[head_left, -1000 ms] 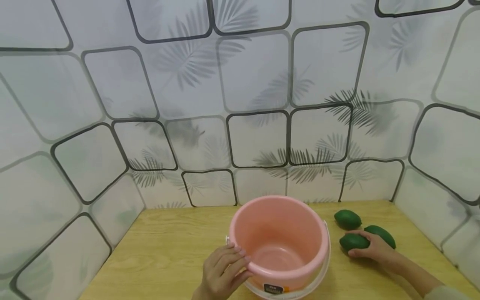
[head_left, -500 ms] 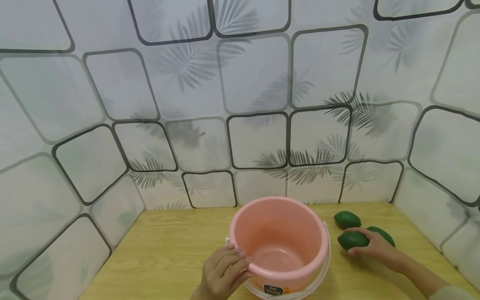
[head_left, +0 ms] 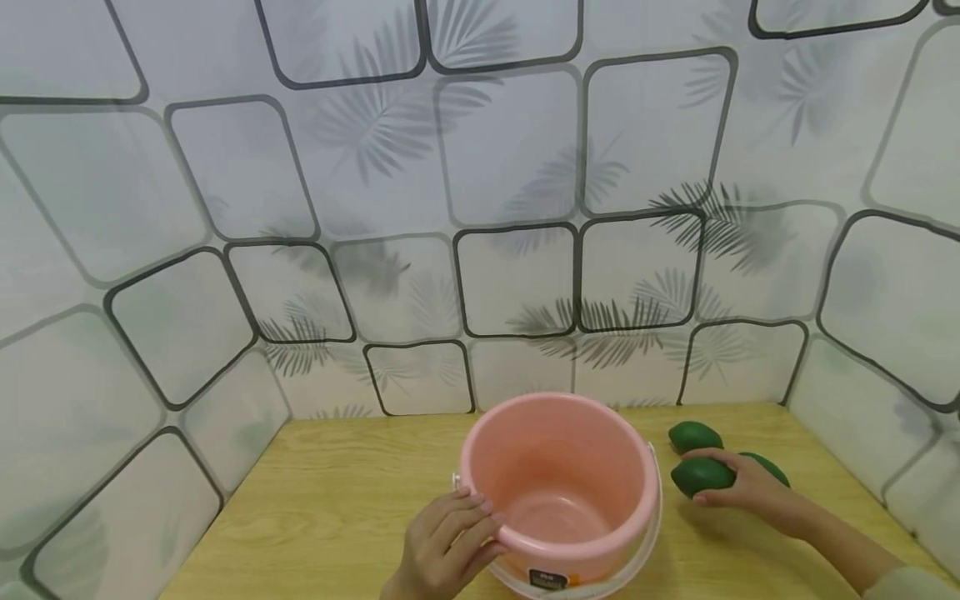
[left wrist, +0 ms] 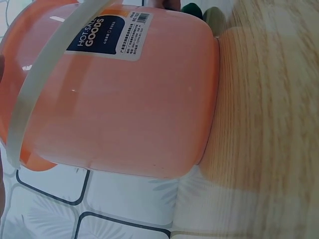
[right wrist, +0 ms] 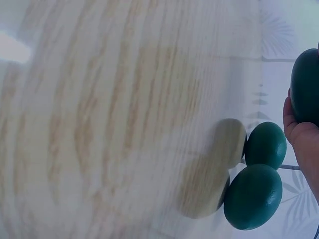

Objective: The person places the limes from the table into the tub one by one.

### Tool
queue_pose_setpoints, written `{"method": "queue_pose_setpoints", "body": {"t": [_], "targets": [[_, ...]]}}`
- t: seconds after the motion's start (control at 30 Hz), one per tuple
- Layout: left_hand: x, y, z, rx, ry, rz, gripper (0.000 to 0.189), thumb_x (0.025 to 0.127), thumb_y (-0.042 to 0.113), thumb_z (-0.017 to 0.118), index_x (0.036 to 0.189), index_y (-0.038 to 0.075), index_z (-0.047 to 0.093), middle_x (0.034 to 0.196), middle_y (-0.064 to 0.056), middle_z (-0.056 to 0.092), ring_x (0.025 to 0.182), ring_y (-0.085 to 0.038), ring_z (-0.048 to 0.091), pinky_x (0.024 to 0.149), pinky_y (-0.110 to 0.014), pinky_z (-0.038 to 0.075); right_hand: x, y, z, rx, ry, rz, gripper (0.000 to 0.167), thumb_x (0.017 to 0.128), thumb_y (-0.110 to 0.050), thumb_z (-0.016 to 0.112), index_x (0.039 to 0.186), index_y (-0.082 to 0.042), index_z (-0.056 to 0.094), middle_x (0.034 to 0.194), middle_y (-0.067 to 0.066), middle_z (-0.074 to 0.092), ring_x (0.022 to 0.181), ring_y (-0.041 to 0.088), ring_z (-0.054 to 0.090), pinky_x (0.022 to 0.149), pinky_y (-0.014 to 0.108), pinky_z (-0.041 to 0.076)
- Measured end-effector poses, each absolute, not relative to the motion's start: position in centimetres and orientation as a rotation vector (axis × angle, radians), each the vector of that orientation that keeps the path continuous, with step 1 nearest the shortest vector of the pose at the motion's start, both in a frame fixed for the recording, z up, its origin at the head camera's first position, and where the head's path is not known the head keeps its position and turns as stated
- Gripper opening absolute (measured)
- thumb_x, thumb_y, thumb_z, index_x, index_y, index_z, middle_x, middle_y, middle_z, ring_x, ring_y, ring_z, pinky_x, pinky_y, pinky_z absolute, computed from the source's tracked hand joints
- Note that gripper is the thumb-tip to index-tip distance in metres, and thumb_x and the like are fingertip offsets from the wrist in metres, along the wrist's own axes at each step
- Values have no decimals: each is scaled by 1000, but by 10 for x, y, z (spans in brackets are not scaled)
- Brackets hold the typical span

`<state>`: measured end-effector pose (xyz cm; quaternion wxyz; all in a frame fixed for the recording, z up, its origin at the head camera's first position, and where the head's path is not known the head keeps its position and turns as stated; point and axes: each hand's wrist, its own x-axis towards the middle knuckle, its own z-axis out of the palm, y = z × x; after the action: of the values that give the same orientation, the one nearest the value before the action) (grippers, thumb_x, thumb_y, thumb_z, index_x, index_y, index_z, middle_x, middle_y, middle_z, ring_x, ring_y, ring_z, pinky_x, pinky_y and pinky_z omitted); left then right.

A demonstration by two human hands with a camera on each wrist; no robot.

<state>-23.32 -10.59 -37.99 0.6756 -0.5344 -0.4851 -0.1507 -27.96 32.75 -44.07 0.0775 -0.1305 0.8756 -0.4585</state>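
A pink bucket stands upright on the table with its mouth showing; nothing lies inside. My left hand grips the front left of its rim, fingers over the edge. To the right of the bucket, my right hand holds a dark green lime between thumb and fingers. In the right wrist view this held lime is raised off the table. Two more limes rest on the table: one behind the hand, the other partly hidden by it.
The bucket's white handle hangs down along its front, over a dark label. Patterned wall covering encloses the wooden table at the back and both sides.
My right hand has lifted the lime a little and shifted it slightly left, toward the bucket. The left hand and bucket look the same.
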Motion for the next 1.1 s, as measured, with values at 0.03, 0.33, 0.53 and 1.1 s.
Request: {"method": "queue_pose_setpoints", "body": {"t": [0.03, 0.33, 0.53, 1.1], "targets": [[-233, -106, -380, -1203, -1088, -337, 29, 90, 26, 65, 78, 0, 70, 73, -9, 67, 67, -19, 65, 59, -30, 59, -280, 328, -441, -393, 2632, -1367, 63, 82, -21, 74, 132, 4, 45, 113, 23, 58, 89, 23, 59, 67, 36, 51], [-234, -105, -381, -1204, -1094, -345, 29, 90, 26, 65, 78, 0, 70, 72, -9, 67, 66, -19, 65, 60, -30, 59, -283, 331, -438, -344, 2622, -1409, 62, 81, -22, 74, 132, 2, 46, 123, 31, 50, 92, 25, 58, 69, 36, 52], [-234, -104, -382, -1204, -1097, -350, 29, 90, 26, 65, 78, 0, 70, 72, -9, 67, 67, -19, 65, 61, -30, 59, -283, 331, -435, -358, 2648, -1392, 63, 81, -22, 75, 131, 3, 47, 121, 30, 51, 91, 25, 58, 68, 36, 52], [-233, -104, -378, -1205, -1066, -319, 29, 90, 26, 65, 77, 1, 70, 72, -9, 67, 67, -19, 65, 58, -29, 58, -285, 331, -424, -484, 2680, -1384, 57, 82, -19, 73, 129, 2, 49, 122, 33, 50, 89, 23, 58, 66, 32, 53]]}}
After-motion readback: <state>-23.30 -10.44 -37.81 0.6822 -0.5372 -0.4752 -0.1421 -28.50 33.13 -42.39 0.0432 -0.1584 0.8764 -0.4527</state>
